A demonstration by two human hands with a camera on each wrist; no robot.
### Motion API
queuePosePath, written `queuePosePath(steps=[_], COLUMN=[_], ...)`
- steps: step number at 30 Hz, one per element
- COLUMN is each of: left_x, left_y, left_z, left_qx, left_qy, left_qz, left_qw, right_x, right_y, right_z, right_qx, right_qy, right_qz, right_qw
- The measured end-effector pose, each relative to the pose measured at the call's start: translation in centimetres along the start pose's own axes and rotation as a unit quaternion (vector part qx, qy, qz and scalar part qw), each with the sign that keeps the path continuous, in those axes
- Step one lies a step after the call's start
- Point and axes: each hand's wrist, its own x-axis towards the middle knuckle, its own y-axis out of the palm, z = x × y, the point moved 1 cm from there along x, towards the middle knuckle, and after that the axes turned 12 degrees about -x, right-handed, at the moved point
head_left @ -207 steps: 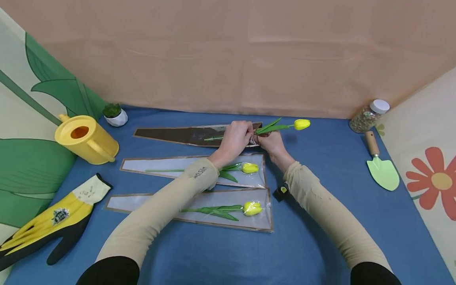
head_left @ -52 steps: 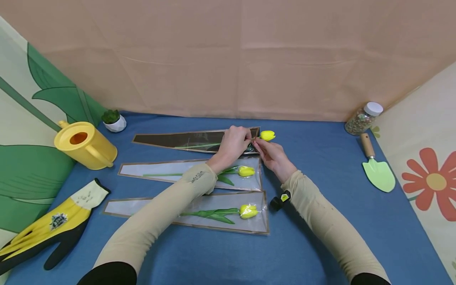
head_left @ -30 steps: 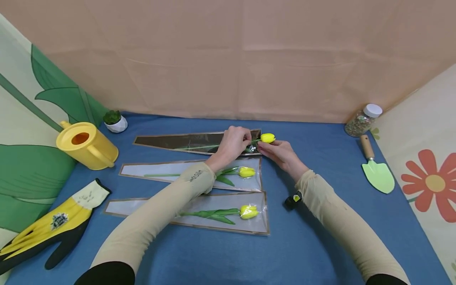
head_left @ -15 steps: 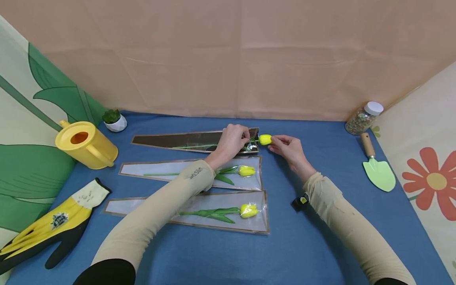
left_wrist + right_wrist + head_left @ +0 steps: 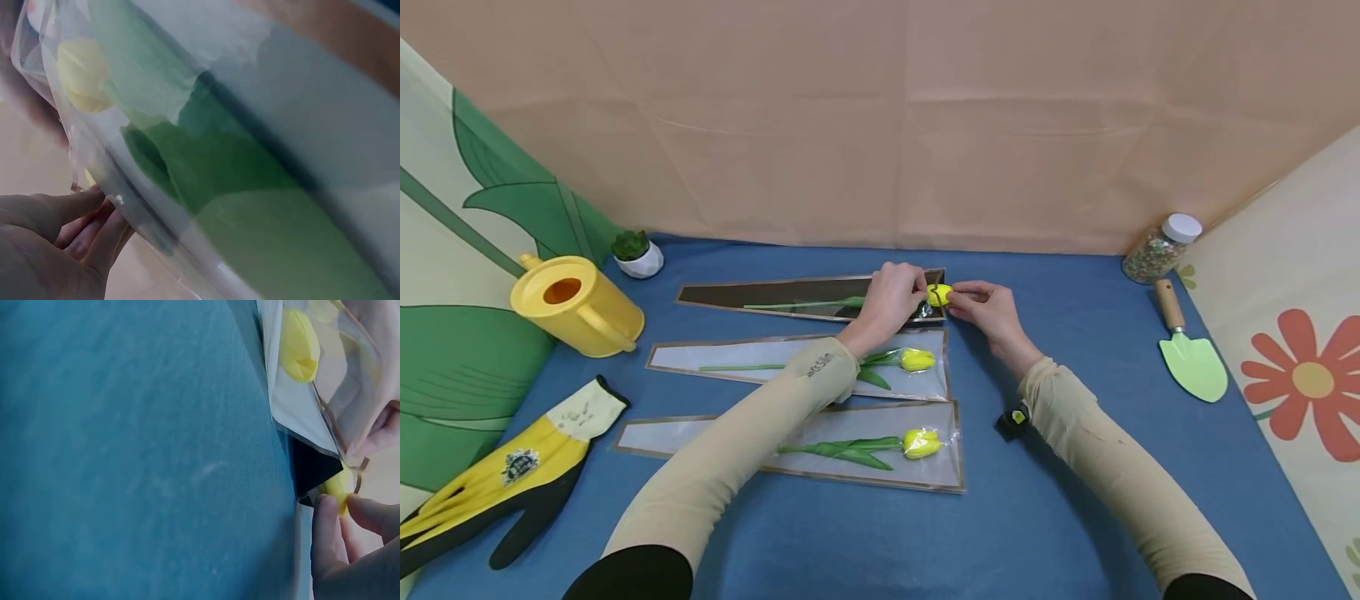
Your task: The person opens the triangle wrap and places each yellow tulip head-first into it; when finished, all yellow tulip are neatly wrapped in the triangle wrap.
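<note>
- The left hand [image 5: 891, 298] lay curled on the wide mouth of the dark, gold-edged clear plastic flower sleeve [image 5: 790, 296], pinching its open edge between thumb and fingertips; the left wrist view showed the fingers [image 5: 75, 222] bent under the film.
- The right hand [image 5: 985, 307] sat just at 3 o'clock of the left, thumb and forefinger closed on the yellow artificial tulip bloom [image 5: 938, 293]; in the right wrist view the fingertips [image 5: 328, 519] pinched the bloom [image 5: 340, 484] at the sleeve's mouth.
- That tulip's green stem [image 5: 805, 304] lay inside the dark sleeve, pointing toward 9 o'clock, with the bloom right at the opening.
- At 6 o'clock of this sleeve lay a second clear sleeve with a yellow tulip inside [image 5: 917, 360], and nearer the person a third clear sleeve with a tulip [image 5: 922, 442], all on the blue cloth table [image 5: 1075, 517].
- A small black and yellow wrist device [image 5: 1012, 421] hung at the right forearm.
- At 9 o'clock stood a yellow plastic watering can [image 5: 576, 304], with a small potted succulent in a white pot [image 5: 637, 254] behind it and a yellow and black work glove [image 5: 505, 479] toward 8 o'clock.
- At 3 o'clock lay a pale green trowel with a wooden handle [image 5: 1187, 354], and beyond it a clear jar of mixed pebbles with a white lid [image 5: 1159, 247].
</note>
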Motion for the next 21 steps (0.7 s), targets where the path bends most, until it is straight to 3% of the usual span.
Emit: queuePosePath(steps=[6,9,14,21], left_x=[-0.2,-0.3,-0.6,-0.8], left_y=[-0.4,-0.6,-1.1,-1.5], left_z=[0.0,0.0,0.4,0.6], left_qx=[0.003,0.001,0.023,0.053], left_qy=[-0.007,-0.010,-0.022,-0.028], left_qz=[-0.009,-0.004,0.001,-0.012], left_qw=[0.9999,0.9999,0.9995,0.9982], right_x=[0.2,0.1,0.0,0.0], right_y=[0.7,1.1,2.0,2.6], right_z=[0.0,0.1,0.6,1.5], right_qx=[-0.013,-0.047,-0.108,-0.141], right_qy=[-0.012,-0.015,-0.010,-0.006], right_qz=[0.017,0.043,0.096,0.150], right_qw=[1.000,0.998,0.989,0.979])
